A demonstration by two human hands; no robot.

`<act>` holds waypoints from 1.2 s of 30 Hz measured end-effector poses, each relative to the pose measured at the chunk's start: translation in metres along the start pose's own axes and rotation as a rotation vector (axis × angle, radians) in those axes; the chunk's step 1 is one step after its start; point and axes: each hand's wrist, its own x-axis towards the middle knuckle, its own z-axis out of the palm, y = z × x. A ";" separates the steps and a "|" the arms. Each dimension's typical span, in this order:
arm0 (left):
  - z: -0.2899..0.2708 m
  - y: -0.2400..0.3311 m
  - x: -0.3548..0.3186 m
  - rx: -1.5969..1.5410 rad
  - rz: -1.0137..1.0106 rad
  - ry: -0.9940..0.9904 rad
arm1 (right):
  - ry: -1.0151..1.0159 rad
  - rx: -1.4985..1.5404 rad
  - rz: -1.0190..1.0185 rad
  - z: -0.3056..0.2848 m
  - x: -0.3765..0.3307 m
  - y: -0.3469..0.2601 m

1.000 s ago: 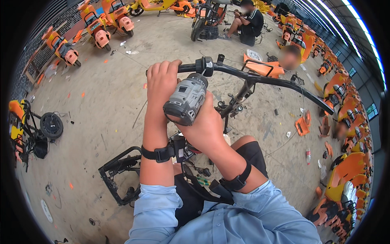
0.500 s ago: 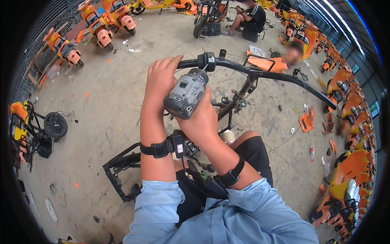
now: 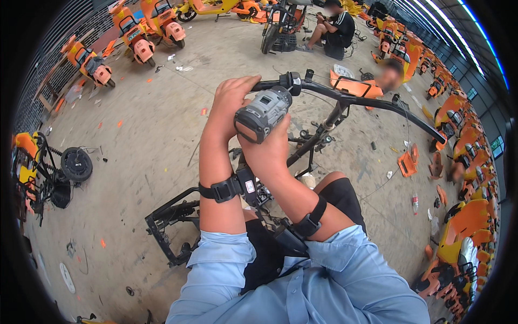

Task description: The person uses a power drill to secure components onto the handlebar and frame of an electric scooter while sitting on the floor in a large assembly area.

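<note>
Both hands work at the near end of the handlebar [image 3: 356, 100] — left hand [image 3: 229, 102] clenched around its grip, right hand [image 3: 270, 148] grasping a grey power driver [image 3: 263, 113], probably dense and stiff; hold it by the handle

— What's lying about on the concrete floor [image 3: 145, 135]?

— A loose black wheel [image 3: 76, 164] at the left, near a stripped orange frame [image 3: 27, 162]. Orange scooters [image 3: 135, 38] stand along the far edge, and more orange scooters [image 3: 458, 108] line the right side.

— Anyone else there?

— A person in black [image 3: 335, 29] crouches by a scooter at the back. Small orange scraps [image 3: 408, 162] lie scattered nearby.
</note>
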 end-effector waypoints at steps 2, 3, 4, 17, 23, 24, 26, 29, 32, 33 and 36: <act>-0.002 -0.003 -0.001 -0.002 -0.005 -0.009 | -0.031 0.016 0.026 0.005 0.003 0.000; -0.003 -0.005 -0.002 -0.002 -0.007 -0.014 | -0.034 0.039 0.040 0.006 0.003 -0.001; -0.003 -0.006 -0.003 -0.010 0.002 -0.001 | -0.036 0.063 0.057 0.006 0.002 -0.004; -0.002 -0.002 -0.003 -0.025 -0.019 0.008 | -0.026 0.243 0.029 0.002 0.002 -0.008; -0.004 -0.002 -0.003 -0.026 -0.013 0.007 | -0.028 0.203 0.063 -0.001 -0.003 -0.012; -0.003 -0.003 -0.003 -0.021 -0.013 0.004 | -0.030 0.197 0.064 -0.002 -0.003 -0.012; -0.002 -0.003 -0.003 -0.013 -0.008 0.010 | -0.036 0.181 0.066 -0.004 -0.003 -0.012; -0.003 -0.003 -0.004 -0.003 0.001 0.020 | -0.019 0.176 0.035 -0.002 -0.006 -0.011; -0.003 0.000 -0.004 0.007 0.001 0.035 | 0.005 0.180 0.028 -0.004 -0.009 -0.014; -0.003 0.002 -0.003 0.011 -0.001 0.040 | 0.027 0.198 -0.001 -0.003 -0.010 -0.013; -0.006 0.001 -0.006 0.004 -0.019 0.048 | 0.073 0.236 -0.071 0.002 -0.016 -0.008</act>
